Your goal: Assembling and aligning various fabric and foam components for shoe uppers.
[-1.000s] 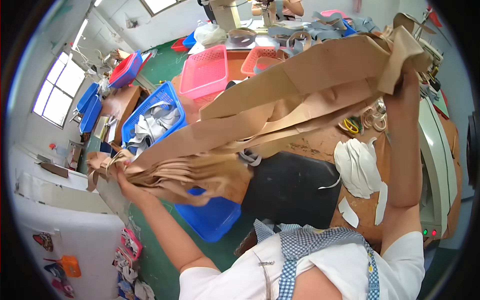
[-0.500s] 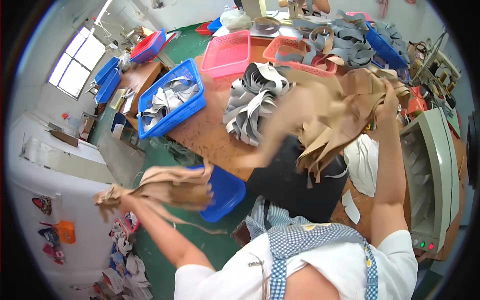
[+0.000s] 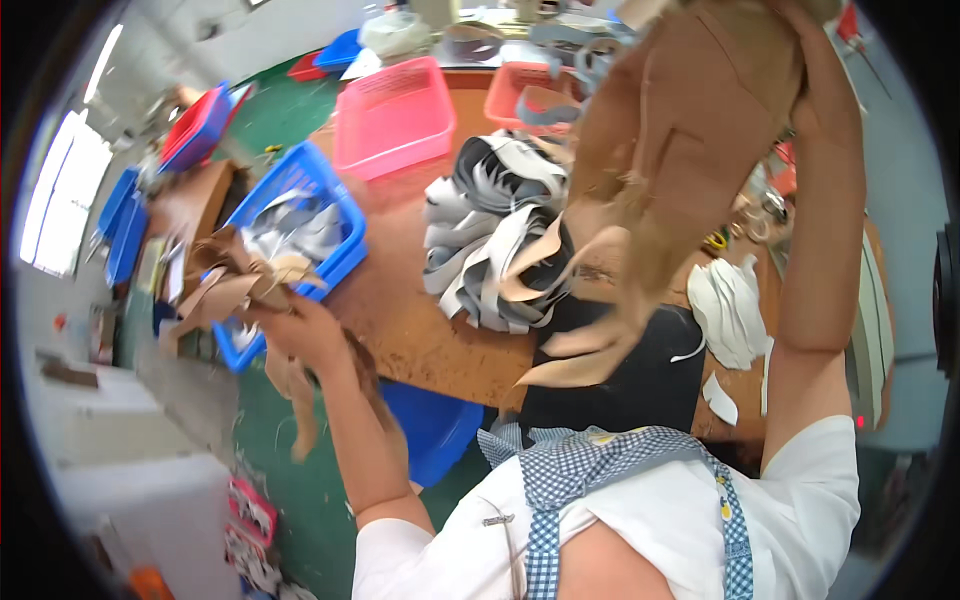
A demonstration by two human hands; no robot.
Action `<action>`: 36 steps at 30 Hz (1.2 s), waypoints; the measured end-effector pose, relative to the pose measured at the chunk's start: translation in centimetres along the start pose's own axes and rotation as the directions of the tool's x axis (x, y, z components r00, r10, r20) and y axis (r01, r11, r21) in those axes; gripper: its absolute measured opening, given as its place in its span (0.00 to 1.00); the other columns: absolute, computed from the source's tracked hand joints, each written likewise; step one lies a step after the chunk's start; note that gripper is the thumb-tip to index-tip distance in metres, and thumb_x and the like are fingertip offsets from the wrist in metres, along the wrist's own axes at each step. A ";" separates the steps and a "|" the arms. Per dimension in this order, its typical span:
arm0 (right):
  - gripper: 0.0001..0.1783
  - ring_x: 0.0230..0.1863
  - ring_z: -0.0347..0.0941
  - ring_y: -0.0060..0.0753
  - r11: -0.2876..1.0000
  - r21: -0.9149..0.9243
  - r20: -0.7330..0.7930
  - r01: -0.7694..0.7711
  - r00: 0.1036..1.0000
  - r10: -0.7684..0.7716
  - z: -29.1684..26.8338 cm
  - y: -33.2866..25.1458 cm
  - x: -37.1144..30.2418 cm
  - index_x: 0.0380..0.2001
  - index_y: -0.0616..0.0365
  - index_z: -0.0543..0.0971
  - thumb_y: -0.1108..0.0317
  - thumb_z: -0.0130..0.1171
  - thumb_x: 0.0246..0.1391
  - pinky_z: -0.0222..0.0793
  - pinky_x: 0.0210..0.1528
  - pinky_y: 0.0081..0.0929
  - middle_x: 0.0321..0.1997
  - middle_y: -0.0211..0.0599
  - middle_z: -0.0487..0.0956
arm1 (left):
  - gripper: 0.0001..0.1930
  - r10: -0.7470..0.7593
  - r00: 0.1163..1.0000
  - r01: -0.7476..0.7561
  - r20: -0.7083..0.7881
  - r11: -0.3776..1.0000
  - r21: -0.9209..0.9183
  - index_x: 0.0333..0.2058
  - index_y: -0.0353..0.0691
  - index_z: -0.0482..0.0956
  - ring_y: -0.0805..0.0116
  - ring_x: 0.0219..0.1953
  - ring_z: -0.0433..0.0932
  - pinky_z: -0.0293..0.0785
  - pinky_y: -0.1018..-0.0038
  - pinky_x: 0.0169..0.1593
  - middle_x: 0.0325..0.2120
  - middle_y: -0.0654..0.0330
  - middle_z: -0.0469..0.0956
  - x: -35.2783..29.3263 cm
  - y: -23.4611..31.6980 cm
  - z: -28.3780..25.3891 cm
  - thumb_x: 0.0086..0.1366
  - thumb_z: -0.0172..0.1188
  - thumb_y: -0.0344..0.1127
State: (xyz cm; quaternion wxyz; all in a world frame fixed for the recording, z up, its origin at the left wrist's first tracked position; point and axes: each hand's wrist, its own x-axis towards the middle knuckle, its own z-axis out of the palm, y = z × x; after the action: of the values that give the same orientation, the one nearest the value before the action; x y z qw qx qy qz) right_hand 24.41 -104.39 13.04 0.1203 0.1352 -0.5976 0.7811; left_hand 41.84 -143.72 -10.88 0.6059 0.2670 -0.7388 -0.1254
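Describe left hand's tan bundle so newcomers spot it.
Find the brown worktable; at its left edge, a blue plastic basket. Overlapping it in view, the left hand holds the tan strip bundle, smaller than the raised brown bundle at right.

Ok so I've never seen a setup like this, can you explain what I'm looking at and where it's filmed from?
There's no robot here, just a person's two bare hands. The view comes from a fisheye camera worn on their head, looking down, so straight edges bend near the rim.

The left hand grips a bunch of tan strips. The right hand, raised high, holds a larger tan bundle, partly blurred.

On the brown table are a pile of grey and white strips, a pink basket, a black mat and some thin white pieces.
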 end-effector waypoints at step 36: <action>0.23 0.45 0.78 0.29 0.988 -0.115 -0.112 -0.105 0.989 0.093 -9.7 4.1 -0.8 0.49 0.64 0.75 0.65 0.65 0.52 0.73 0.46 0.27 0.47 0.37 0.79 | 0.10 0.437 0.350 0.585 0.829 0.589 -0.557 0.34 0.33 0.76 0.73 0.27 0.73 0.69 0.74 0.32 0.24 0.60 0.75 -12.3 22.1 8.6 0.60 0.66 0.33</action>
State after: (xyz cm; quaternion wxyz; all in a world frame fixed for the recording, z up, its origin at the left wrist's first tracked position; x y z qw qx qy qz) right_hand 23.06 -96.13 6.66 0.1209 0.0560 -0.6422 0.7549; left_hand 29.71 -119.93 -11.86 0.1105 -0.1204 -0.7808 -0.6031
